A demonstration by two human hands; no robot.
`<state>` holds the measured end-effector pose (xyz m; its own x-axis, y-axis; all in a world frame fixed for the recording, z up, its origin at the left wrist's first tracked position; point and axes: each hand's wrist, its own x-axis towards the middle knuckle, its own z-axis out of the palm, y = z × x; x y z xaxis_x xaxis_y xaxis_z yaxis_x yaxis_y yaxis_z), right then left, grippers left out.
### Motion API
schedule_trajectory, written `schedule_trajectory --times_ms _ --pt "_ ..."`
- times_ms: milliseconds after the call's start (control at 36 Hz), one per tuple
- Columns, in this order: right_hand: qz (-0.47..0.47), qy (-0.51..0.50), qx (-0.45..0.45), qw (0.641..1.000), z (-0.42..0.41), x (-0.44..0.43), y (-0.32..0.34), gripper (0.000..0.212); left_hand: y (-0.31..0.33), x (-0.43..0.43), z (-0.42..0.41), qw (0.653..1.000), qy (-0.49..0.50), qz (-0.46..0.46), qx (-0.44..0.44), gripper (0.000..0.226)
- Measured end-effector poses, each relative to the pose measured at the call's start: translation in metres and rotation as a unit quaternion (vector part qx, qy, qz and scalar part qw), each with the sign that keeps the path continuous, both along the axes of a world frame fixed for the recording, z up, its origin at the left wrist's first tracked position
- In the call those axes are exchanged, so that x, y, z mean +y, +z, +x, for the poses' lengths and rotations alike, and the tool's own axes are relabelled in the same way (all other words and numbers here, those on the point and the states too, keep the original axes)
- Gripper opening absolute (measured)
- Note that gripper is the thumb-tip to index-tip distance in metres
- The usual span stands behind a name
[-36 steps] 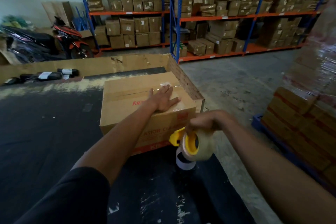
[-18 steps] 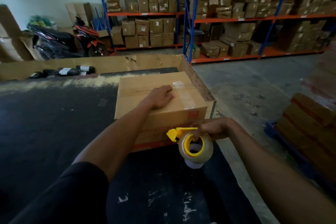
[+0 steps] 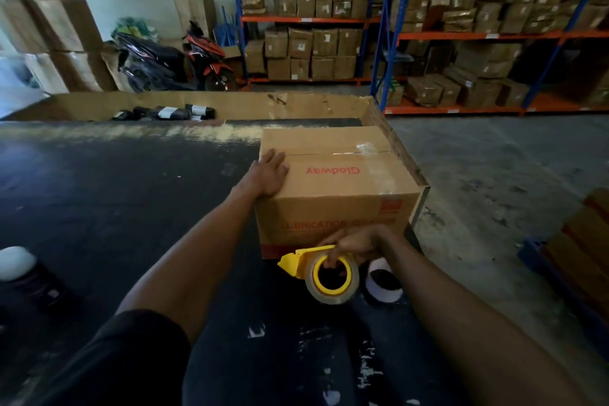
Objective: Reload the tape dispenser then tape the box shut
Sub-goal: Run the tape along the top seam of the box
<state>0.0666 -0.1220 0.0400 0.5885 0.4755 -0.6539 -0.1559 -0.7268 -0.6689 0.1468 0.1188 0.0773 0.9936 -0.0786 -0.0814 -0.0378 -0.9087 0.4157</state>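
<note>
Now the left hand lay spread flat on the box at the tabletop's far right corner, likely steadying it, while the right hand gripped the loaded tape dispenser against the near face, probably starting a strip.

Closed brown box, partly taped on top; yellow tape dispenser against its near side

Dim and murky overall, with cool daylight spilling in from the far left. Dull sheen across the dark table; faint glare on clear tape atop the box. Soft motion blur throughout, worst at the left edge. Shelving uprights bowed by wide-angle distortion. Foreground arms underexposed.
</note>
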Motion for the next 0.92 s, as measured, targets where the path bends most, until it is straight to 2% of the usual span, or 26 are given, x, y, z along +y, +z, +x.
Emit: schedule_trajectory --times_ms 194,361,500,611,833,917 --pt "0.01 0.003 0.031 0.999 0.0 0.037 -0.029 0.049 0.002 -0.002 -0.004 0.999 -0.003 -0.049 -0.004 0.06" --pt "0.011 -0.011 0.044 0.999 0.0 0.047 -0.061 0.035 -0.003 -0.001 -0.004 0.998 0.01 -0.051 -0.02 0.059" --pt "-0.01 0.014 -0.006 1.0 0.003 0.05 -0.073 0.04 -0.005 0.001 -0.002 0.999 0.009 -0.045 -0.018 0.06" --pt "-0.062 0.074 -0.129 0.987 -0.001 0.054 -0.068 0.04 -0.004 0.0 -0.004 0.999 0.01 -0.042 -0.021 0.061" --pt "0.002 0.01 -0.189 0.982 -0.007 0.05 -0.079 0.032 -0.002 0.0 -0.007 0.998 0.019 -0.045 -0.031 0.061" --pt "-0.006 -0.005 -0.204 0.979 -0.01 0.051 -0.081 0.038 -0.002 -0.001 -0.01 0.998 0.022 -0.034 -0.043 0.061"
